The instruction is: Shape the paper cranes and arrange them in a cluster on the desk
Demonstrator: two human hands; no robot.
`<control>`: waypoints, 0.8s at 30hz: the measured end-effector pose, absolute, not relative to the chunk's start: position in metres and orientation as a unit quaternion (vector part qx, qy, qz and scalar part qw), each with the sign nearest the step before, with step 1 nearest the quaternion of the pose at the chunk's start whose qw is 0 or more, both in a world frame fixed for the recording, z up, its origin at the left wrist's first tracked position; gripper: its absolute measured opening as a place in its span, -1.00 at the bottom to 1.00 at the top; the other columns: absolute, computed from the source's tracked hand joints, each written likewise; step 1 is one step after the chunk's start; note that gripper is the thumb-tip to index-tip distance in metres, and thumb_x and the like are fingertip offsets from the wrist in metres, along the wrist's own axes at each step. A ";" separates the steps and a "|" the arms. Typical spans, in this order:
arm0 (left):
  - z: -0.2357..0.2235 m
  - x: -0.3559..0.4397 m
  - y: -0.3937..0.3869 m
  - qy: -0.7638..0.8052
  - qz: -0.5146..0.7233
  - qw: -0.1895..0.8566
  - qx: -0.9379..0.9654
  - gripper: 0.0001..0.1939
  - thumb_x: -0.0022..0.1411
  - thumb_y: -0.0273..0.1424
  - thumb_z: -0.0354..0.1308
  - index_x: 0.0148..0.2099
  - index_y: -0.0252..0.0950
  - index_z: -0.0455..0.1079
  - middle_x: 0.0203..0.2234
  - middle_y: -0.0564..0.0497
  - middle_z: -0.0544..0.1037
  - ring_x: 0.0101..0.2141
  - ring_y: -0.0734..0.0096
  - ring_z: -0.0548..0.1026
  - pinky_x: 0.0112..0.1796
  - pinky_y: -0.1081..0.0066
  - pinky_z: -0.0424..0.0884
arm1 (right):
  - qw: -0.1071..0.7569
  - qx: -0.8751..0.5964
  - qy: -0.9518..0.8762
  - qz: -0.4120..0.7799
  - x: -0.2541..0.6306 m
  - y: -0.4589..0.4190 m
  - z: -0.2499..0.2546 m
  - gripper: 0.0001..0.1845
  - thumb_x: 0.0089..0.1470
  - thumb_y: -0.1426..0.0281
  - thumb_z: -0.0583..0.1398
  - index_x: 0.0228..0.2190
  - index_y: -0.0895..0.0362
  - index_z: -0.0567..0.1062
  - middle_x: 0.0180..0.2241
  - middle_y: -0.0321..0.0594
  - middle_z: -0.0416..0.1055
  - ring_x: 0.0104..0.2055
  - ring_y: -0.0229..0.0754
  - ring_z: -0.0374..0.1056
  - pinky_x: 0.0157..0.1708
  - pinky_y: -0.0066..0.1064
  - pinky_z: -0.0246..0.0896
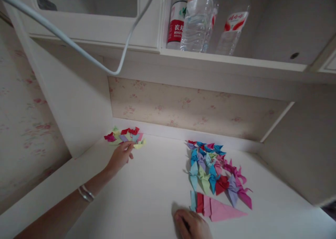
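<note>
My left hand (121, 157) reaches to a small heap of folded paper cranes (126, 131) in the far left corner of the white desk. Its fingers are pinched at a pale yellow paper crane (139, 145) on the heap's right side; the exact grip is partly hidden. My right hand (193, 224) rests at the bottom, loosely closed, with nothing visible in it. Just beyond it lie overlapping folded papers, light blue, red and pink (223, 210). Further back, several rows of colourful paper cranes (210, 169) stand close together.
A white shelf (231, 58) overhangs the desk (147, 193), holding plastic bottles (196, 22). A white cable (78, 44) hangs across the upper left. Side panels (76, 99) and a low back ledge (162, 131) bound the desk.
</note>
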State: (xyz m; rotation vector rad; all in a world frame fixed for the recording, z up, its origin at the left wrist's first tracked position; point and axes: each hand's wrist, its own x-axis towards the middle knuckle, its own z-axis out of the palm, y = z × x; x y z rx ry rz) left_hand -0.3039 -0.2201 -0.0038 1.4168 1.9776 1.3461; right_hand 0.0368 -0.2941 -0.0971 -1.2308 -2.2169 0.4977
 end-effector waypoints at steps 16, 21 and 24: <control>-0.042 -0.176 -0.327 0.542 0.427 0.363 0.627 -0.66 0.25 -0.20 -0.02 -0.14 -0.31 0.44 -0.64 0.11 0.39 -0.60 0.50 0.32 -0.55 0.53 0.20 | 0.503 -0.408 -0.504 0.572 0.028 -0.318 -0.067 -0.47 0.07 0.10 0.17 0.03 0.04 0.33 -0.36 -0.32 0.26 -0.62 -0.42 0.07 -0.67 -0.53 -0.04; -0.045 -0.174 -0.330 0.533 0.407 0.371 0.642 -0.65 0.26 -0.21 -0.04 -0.12 -0.33 0.44 -0.61 0.09 0.40 -0.60 0.50 0.31 -0.54 0.52 0.21 | 0.482 -0.431 -0.554 0.525 0.025 -0.319 -0.075 -0.63 0.07 0.11 0.18 -0.21 0.13 0.49 -0.50 -0.36 0.25 -0.63 -0.41 0.06 -0.67 -0.53 -0.09; -0.046 -0.175 -0.331 0.542 0.400 0.375 0.637 -0.64 0.25 -0.20 -0.04 -0.12 -0.34 0.43 -0.63 0.10 0.39 -0.61 0.50 0.32 -0.54 0.52 0.21 | 0.465 -0.450 -0.567 0.510 0.024 -0.317 -0.079 -0.63 0.10 0.09 0.14 -0.31 0.16 0.48 -0.60 -0.39 0.20 -0.66 -0.40 0.05 -0.69 -0.53 -0.13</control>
